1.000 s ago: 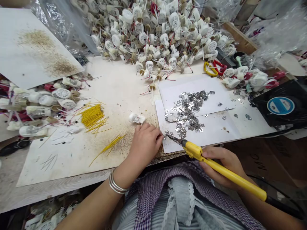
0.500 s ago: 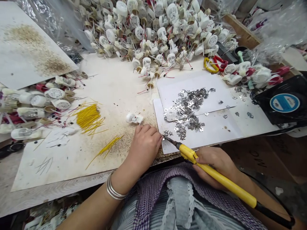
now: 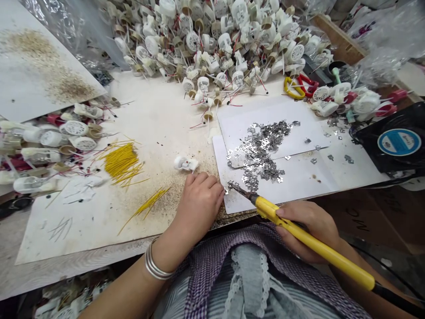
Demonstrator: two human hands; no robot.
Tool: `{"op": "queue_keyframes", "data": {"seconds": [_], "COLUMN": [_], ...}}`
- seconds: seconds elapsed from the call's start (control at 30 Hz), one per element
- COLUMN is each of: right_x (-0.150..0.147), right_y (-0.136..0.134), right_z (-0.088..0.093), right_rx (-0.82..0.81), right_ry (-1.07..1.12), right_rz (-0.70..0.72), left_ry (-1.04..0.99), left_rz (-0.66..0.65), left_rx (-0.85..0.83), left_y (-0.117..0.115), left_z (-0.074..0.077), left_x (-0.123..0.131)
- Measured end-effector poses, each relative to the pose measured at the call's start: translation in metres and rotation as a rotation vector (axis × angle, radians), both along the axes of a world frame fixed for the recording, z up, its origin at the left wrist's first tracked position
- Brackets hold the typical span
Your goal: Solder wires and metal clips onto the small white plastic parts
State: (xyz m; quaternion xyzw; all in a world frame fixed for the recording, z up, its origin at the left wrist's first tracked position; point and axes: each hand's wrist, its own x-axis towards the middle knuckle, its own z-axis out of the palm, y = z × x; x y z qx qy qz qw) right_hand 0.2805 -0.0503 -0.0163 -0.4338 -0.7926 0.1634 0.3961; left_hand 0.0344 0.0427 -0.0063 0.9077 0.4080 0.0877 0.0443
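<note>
Gripping iron (image 3: 332,253) in right hand (image 3: 310,228), with tip (image 3: 242,190) by the bits (image 3: 272,138) — best held steady, well off the left hand (image 3: 202,199), curled — cannot tell round what.

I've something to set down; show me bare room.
Nearly bare board lies between the yellow wire pile and the white papers, in front of the white-part heap; a smaller patch, left of the loose yellow strands. Crowded: that heap and the papers' metal tabs.
</note>
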Motion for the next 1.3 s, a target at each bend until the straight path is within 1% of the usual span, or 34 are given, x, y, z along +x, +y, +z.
{"op": "queue_keyframes", "data": {"seconds": [0.13, 0.23, 0.37, 0.43, 0.5, 0.6, 0.67, 0.77, 0.87, 0.97, 1.07, 1.17, 1.3], "right_x": [-0.001, 0.0, 0.001, 0.003, 0.003, 0.001, -0.004, -0.015, -0.033, -0.056, -0.081, -0.102, -0.114], "right_y": [0.0, 0.0, 0.0, -0.001, -0.002, 0.0, 0.004, 0.019, 0.042, 0.066, 0.088, 0.105, 0.114], "right_z": [-0.002, -0.002, -0.002, -0.004, -0.008, -0.018, -0.022, -0.019, -0.009, -0.002, -0.002, -0.006, -0.01], "right_rx": [0.005, 0.012, 0.041, 0.04, 0.008, -0.062, -0.088, -0.169, -0.254, -0.228, -0.2, -0.238, -0.282], "right_ry": [-0.022, -0.034, -0.047, -0.051, -0.038, 0.049, 0.125, 0.249, 0.327, 0.237, 0.128, 0.105, 0.067], "right_rz": [-0.01, -0.023, -0.105, -0.159, -0.203, -0.248, -0.25, -0.182, -0.074, 0.022, 0.145, 0.232, 0.269], "left_ry": [0.002, -0.038, -0.157, -0.161, -0.092, 0.02, -0.002, -0.186, -0.359, -0.42, -0.44, -0.419, -0.374], "left_rz": [0.018, 0.038, 0.026, -0.017, -0.097, -0.217, -0.227, -0.156, -0.094, -0.057, 0.039, 0.167, 0.312], "left_rx": [0.006, -0.018, -0.081, -0.068, -0.022, 0.065, 0.084, 0.023, -0.101, -0.241, -0.323, -0.309, -0.142], "left_y": [-0.001, -0.002, -0.001, 0.002, 0.005, 0.007, 0.006, -0.004, -0.021, -0.038, -0.05, -0.055, -0.052], "left_z": [-0.001, 0.001, 0.01, 0.016, 0.019, 0.016, 0.011, 0.009, 0.01, 0.011, 0.012, 0.014, 0.014], "left_x": [0.002, 0.0, -0.015, -0.026, -0.035, -0.039, -0.036, -0.03, -0.029, -0.032, -0.04, -0.048, -0.055]}}
